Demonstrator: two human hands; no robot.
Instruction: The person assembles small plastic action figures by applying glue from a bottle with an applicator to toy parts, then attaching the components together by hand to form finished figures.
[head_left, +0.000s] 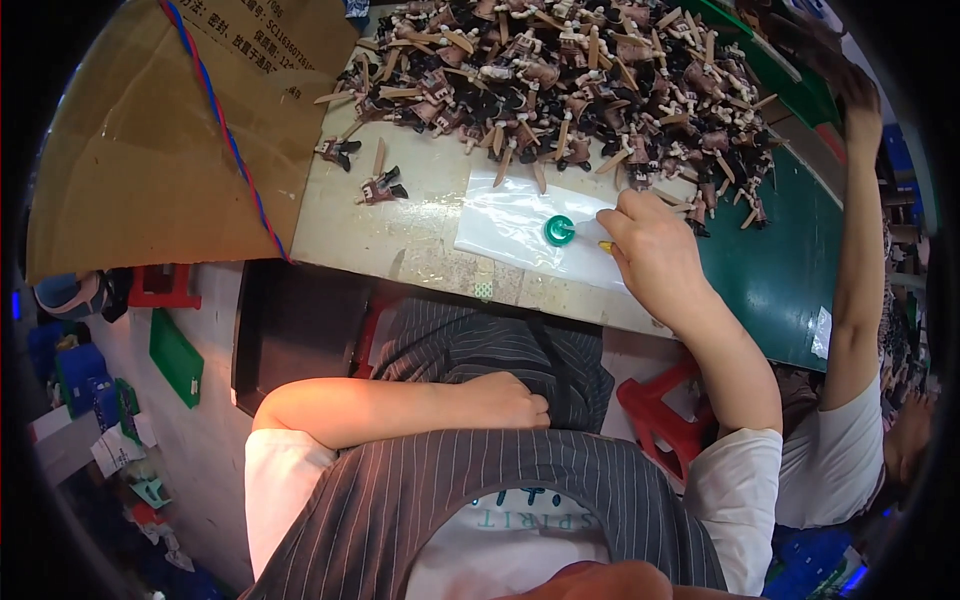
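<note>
My right hand (655, 250) is closed around a slim tool, mostly hidden by the fingers, with a small bit of yellow (606, 246) showing. Its pale tip reaches a small round green cup or cap (559, 231). That green piece sits on a clear plastic sheet (500, 215) at the table's near side. My left hand (505, 401) rests on my lap, fingers curled in, with nothing seen sticking out. Beyond the sheet lies a big heap of small painted figurines (560, 85) with tan blade-like parts. Two figurines lie apart to the left, one being a dark-booted figurine (381, 188).
A large cardboard box (150, 140) stands at the left, with a red-and-blue twisted cord (222, 125) across it. At the right, another person's arm (862, 240) reaches over the green surface (770, 270). A red stool (660, 410) is below the table.
</note>
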